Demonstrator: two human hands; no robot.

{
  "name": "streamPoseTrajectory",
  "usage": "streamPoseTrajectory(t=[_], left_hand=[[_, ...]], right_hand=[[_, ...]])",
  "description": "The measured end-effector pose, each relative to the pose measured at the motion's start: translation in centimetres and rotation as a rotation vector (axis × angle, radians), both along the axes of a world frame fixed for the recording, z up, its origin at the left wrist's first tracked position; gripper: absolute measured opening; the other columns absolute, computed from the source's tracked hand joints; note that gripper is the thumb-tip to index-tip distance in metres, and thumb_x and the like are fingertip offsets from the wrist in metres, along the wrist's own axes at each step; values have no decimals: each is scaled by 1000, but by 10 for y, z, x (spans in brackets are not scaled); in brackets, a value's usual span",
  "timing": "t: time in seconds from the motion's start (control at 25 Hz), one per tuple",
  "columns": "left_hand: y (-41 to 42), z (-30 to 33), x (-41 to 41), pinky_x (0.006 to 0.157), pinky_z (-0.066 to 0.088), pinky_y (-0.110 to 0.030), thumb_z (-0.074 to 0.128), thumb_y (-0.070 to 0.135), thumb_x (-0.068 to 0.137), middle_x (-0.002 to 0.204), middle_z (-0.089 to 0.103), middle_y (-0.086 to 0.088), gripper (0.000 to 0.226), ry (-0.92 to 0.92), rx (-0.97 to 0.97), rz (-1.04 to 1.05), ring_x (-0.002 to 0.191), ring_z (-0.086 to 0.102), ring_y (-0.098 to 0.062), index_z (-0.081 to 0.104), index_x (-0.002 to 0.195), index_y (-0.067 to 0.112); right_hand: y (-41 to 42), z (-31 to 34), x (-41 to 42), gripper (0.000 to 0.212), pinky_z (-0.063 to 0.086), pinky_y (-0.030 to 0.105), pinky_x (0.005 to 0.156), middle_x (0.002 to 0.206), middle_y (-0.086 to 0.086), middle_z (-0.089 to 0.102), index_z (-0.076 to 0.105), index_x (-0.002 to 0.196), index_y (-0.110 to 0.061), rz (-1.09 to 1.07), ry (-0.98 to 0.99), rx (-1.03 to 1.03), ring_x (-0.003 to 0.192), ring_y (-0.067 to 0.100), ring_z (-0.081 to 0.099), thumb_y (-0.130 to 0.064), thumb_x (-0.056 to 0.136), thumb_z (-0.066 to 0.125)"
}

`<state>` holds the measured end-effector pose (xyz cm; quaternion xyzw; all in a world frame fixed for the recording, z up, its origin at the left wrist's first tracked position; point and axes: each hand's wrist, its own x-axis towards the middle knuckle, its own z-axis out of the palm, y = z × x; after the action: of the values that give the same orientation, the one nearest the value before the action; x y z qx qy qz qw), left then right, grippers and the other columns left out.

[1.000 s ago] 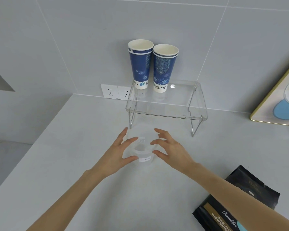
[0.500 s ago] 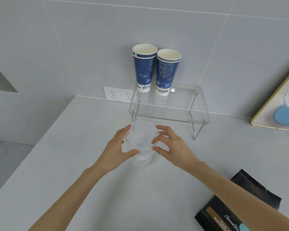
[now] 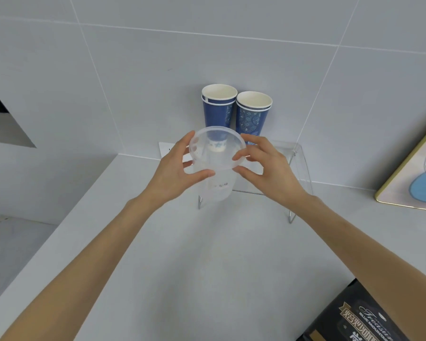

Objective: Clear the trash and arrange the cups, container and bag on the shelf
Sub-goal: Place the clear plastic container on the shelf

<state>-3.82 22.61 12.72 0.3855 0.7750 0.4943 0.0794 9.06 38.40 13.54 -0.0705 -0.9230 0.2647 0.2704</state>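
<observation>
The clear container (image 3: 215, 166) was held above the counter (image 3: 207, 254), before the shelf (image 3: 298, 166). Left hand (image 3: 175, 173) gripped at nine o'clock, right hand (image 3: 271, 173) at three. Long axis near upright, mouth tipped toward the camera.

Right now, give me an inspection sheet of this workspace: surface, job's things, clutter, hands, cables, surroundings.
Surface: grey counter, bare in the middle.
Job's things: two blue cups upright on the clear shelf, side by side at its left end; clear container held above the counter in front of the shelf; black bag lying on the counter, bottom right.
Clutter: nothing seen.
Hands: left hand and right hand both grip the container.
Cables: nothing seen.
Surroundings: tiled wall, wall socket, framed picture at right.
</observation>
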Motion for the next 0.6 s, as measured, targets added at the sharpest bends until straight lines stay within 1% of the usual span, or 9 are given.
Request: streamPoseTrajectory(t=[0.08, 0.24, 0.36, 0.44, 0.52, 0.6], left_hand=[[9, 6, -9, 87, 38, -17, 73, 25, 70, 143, 37, 2, 83, -4, 19, 0, 110, 39, -3, 24, 137, 24], [30, 8, -31, 87, 40, -21, 72, 25, 70, 144, 36, 1, 82, -23, 6, 7, 113, 39, -6, 24, 137, 23], [45, 3, -47, 86, 40, -21, 72, 25, 70, 144, 36, 1, 82, -21, -6, 10, 111, 40, -5, 24, 137, 24], [54, -3, -56, 87, 40, -23, 72, 26, 70, 144, 36, 0, 82, -26, -17, 13, 112, 39, -5, 23, 136, 25], [63, -10, -63, 86, 39, -21, 72, 26, 71, 144, 36, 1, 82, -50, -9, 8, 114, 40, -6, 23, 137, 26], [70, -17, -67, 86, 39, -20, 71, 28, 71, 145, 35, 3, 83, -70, -13, 16, 114, 40, -5, 22, 137, 27]], right_hand=[[8, 5, -11, 18, 46, 33, 95, 134, 10, 48, 64, 99, -12, -10, 5, 9, 115, 22, 53, -16, 81, 65], [24, 7, -33, 17, 45, 27, 90, 135, 9, 47, 62, 99, -14, -19, 7, 5, 110, 20, 55, -17, 82, 63], [37, 3, -49, 18, 46, 29, 91, 138, 9, 45, 61, 100, -15, -24, -26, -1, 110, 21, 54, -18, 83, 62], [44, -2, -59, 18, 45, 29, 92, 139, 9, 44, 60, 101, -15, -36, -48, -9, 112, 22, 54, -19, 83, 61], [50, -7, -65, 18, 44, 29, 93, 139, 9, 43, 60, 101, -15, -44, -59, -24, 116, 23, 52, -19, 83, 61], [53, -11, -70, 18, 45, 32, 95, 140, 9, 42, 60, 101, -14, -52, -55, -47, 117, 25, 52, -18, 83, 61]])
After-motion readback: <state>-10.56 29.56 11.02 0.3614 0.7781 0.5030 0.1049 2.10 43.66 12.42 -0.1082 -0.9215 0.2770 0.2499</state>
